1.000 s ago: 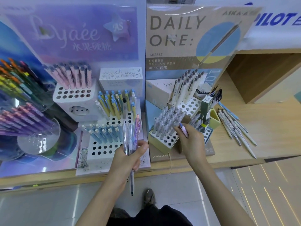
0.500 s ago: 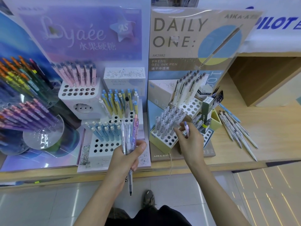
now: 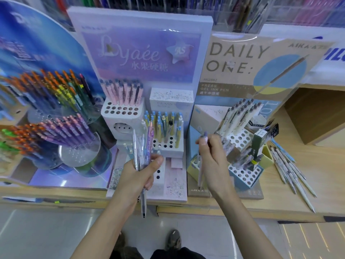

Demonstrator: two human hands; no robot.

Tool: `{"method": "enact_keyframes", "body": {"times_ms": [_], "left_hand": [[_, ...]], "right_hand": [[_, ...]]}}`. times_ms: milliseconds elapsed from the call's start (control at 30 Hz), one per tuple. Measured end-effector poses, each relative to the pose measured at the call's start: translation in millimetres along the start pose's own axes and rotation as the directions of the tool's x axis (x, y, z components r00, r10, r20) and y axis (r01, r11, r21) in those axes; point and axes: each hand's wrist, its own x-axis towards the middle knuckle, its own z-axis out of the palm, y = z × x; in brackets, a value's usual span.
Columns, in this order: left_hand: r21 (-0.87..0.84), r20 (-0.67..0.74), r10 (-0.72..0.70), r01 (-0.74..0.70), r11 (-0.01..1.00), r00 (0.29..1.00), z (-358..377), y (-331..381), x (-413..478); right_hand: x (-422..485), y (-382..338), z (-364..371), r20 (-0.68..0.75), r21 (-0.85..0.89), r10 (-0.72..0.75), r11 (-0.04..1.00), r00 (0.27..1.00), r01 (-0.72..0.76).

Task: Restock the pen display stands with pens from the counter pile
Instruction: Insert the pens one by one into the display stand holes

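Observation:
My left hand (image 3: 138, 173) grips a bundle of clear and pastel pens (image 3: 141, 148), held upright in front of the purple Lyaée stand (image 3: 141, 116). My right hand (image 3: 211, 156) holds a single pale pen (image 3: 201, 165) upright, its lilac top above my fingers and its tip near the stand's base. It hovers over the left edge of the beige Daily One stand (image 3: 240, 139), whose holed blocks hold grey and cream pens. The counter pile of loose pens (image 3: 291, 169) lies to the right on the wooden counter (image 3: 317, 165).
A round rotating rack of orange, purple and green pens (image 3: 54, 124) stands at the left. A small yellow-green box (image 3: 267, 156) and a dark carton (image 3: 258, 143) sit beside the Daily One stand. A wooden cubby (image 3: 317, 113) is at the back right. The floor lies below.
My right hand has lifted the single pen up and left, away from the holed block. The view has swung left and closer. My left hand still holds its bundle.

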Motion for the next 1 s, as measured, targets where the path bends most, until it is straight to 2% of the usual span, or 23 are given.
{"method": "enact_keyframes", "body": {"times_ms": [100, 200, 400, 567, 733, 900, 1000], "left_hand": [[-0.017, -0.04, 0.03, -0.03, 0.999, 0.999, -27, 16, 4], [-0.005, -0.06, 0.05, -0.05, 0.999, 0.997, -57, 32, 12], [0.007, -0.067, 0.114, -0.114, 0.993, 0.991, -120, 63, 37], [0.002, -0.016, 0.137, -0.137, 0.991, 0.99, -162, 84, 62], [-0.017, 0.038, 0.183, -0.182, 0.983, 0.982, -196, 93, 79], [-0.017, 0.089, 0.175, -0.174, 0.985, 0.981, -219, 92, 88], [-0.016, 0.12, 0.171, -0.171, 0.985, 0.978, -230, 92, 93]], "right_hand": [[8, -21, 32, 0.058, -0.025, -0.067, 0.997, 0.996, 0.069], [15, -41, 64, 0.092, 0.051, -0.072, 0.996, 0.993, 0.067], [38, -87, 124, -0.032, 0.185, -0.141, 0.972, 0.989, 0.145], [73, -100, 165, -0.072, 0.17, -0.116, 0.977, 0.991, 0.127], [85, -100, 194, -0.169, 0.001, -0.141, 0.99, 0.976, 0.143], [82, -93, 207, -0.176, -0.092, -0.121, 0.99, 0.977, 0.106], [86, -96, 213, -0.195, -0.237, -0.181, 0.962, 0.964, 0.133]]}}
